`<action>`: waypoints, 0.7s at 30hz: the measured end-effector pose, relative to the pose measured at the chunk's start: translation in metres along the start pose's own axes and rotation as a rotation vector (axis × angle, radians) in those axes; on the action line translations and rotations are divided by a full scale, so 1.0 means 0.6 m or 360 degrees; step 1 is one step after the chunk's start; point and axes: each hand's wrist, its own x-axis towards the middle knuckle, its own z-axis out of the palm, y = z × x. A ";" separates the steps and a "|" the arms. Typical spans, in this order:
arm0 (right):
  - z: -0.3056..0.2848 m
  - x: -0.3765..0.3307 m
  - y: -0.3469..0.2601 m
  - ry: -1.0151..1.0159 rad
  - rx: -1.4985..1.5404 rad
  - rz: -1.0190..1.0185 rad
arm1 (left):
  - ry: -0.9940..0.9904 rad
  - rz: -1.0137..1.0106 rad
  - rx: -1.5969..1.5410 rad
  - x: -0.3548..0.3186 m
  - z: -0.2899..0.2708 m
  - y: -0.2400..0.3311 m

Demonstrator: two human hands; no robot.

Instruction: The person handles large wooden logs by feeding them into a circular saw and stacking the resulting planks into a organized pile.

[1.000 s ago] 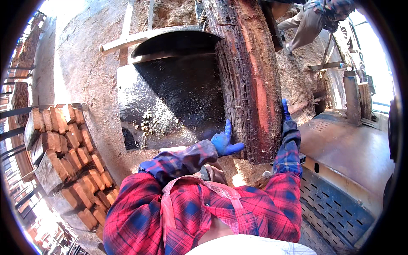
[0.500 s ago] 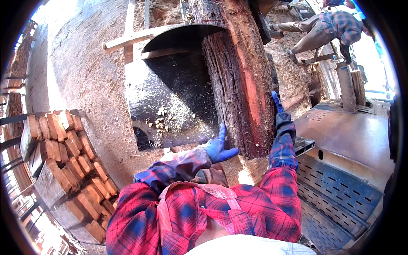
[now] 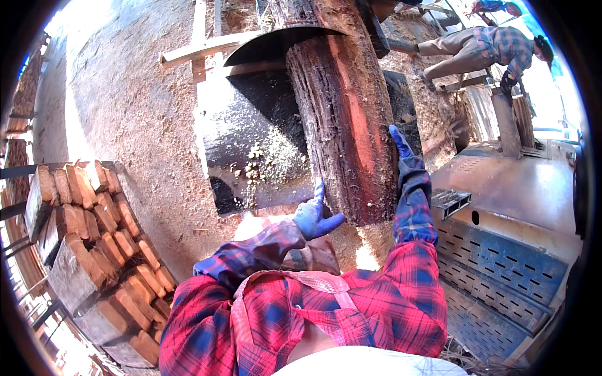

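Log (image 3: 351, 131) at upper centre runs lengthwise from the frame's top down between the left hand (image 3: 313, 217), thumb and forefinger spread at its lower-left edge, and the right hand (image 3: 402, 143), higher along its right side, finger spacing unclear.

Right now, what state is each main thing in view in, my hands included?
Log, rough-barked, a reddish strip showing.
Left hand, gloved, index finger and thumb spread, at the log's left side.
Right hand, gloved, fingers extended along the log's right side.
Black sheet, partly shaded.
Chips, scattered on the sheet.
Wood blocks, stacked.
Co-worker, bent over.
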 end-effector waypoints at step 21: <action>0.352 -0.243 0.055 -0.0808 0.0036 -0.0117 | -0.0190 -0.0393 0.0029 -0.309 -0.213 -0.128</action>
